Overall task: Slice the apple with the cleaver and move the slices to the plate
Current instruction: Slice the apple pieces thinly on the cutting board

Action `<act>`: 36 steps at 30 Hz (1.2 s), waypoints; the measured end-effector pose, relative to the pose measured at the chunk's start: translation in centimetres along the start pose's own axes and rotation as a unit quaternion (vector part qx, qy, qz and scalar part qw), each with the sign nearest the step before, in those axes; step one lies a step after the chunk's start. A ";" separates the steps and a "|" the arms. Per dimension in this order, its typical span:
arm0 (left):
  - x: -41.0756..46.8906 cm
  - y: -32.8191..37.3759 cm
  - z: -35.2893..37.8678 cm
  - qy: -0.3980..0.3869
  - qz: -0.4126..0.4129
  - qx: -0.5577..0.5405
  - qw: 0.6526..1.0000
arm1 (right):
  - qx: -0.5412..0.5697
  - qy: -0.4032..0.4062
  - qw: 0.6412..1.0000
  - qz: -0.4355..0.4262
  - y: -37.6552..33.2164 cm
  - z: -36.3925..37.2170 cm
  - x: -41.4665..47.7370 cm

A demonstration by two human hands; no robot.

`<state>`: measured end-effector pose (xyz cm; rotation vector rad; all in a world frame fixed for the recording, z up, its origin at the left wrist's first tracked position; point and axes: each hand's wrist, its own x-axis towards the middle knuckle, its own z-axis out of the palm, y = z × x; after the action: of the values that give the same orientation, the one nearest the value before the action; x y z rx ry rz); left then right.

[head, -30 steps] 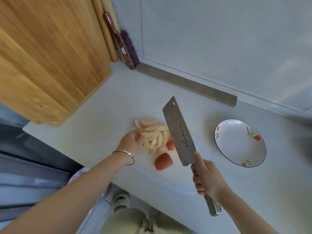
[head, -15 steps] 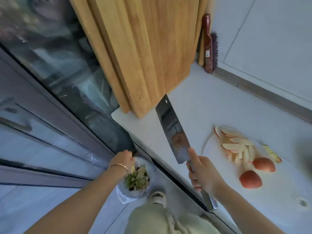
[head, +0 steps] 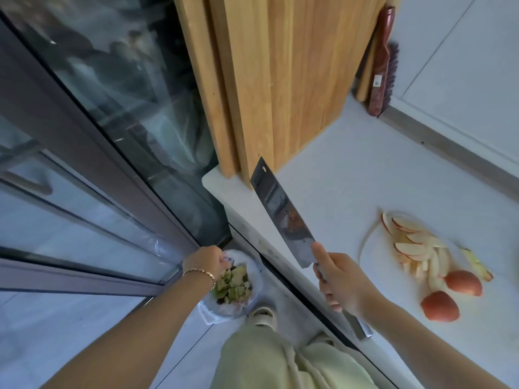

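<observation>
My right hand (head: pixel 342 282) grips the handle of the cleaver (head: pixel 280 211), whose blade points up and away over the counter's left end. Fanned apple slices (head: pixel 415 245) lie on a white cutting board (head: pixel 368 254) at the right. Beside them sit two red-skinned apple chunks (head: pixel 463 282) (head: pixel 439 306) and a thin core strip (head: pixel 477 265). My left hand (head: pixel 205 259) reaches down off the counter, fingers curled at the rim of a scrap bag (head: pixel 254 297) on the floor. Its fingertips are hidden. The plate is out of view.
Tall wooden boards (head: pixel 280 80) lean at the white counter's (head: pixel 351 164) left end, close behind the blade tip. A red-handled brush (head: pixel 383 66) stands against the wall. A glass sliding door (head: pixel 98 108) fills the left. My legs and a shoe (head: pixel 262 315) are below.
The view swung left from the board and plate to the floor. My left hand went from the slices down to the scrap bag; my right hand kept the cleaver raised.
</observation>
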<state>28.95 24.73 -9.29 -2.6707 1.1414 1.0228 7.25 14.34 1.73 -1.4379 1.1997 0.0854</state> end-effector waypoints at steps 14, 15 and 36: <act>-1.5 2.1 -1.5 0.264 0.040 -0.081 0.960 | -0.278 0.037 0.958 -0.066 0.8 -3.5 0.0; -1.7 2.2 -1.8 0.349 0.060 -0.122 0.927 | -0.331 0.047 0.939 -0.081 0.8 -3.9 -0.2; -3.2 2.0 -1.8 -0.072 0.130 0.065 0.987 | -0.613 -0.120 0.669 -0.404 -0.5 1.0 3.3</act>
<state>26.93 24.75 -5.60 -2.3490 1.4970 1.1123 9.65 13.08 -0.39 -2.9069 0.0053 0.5220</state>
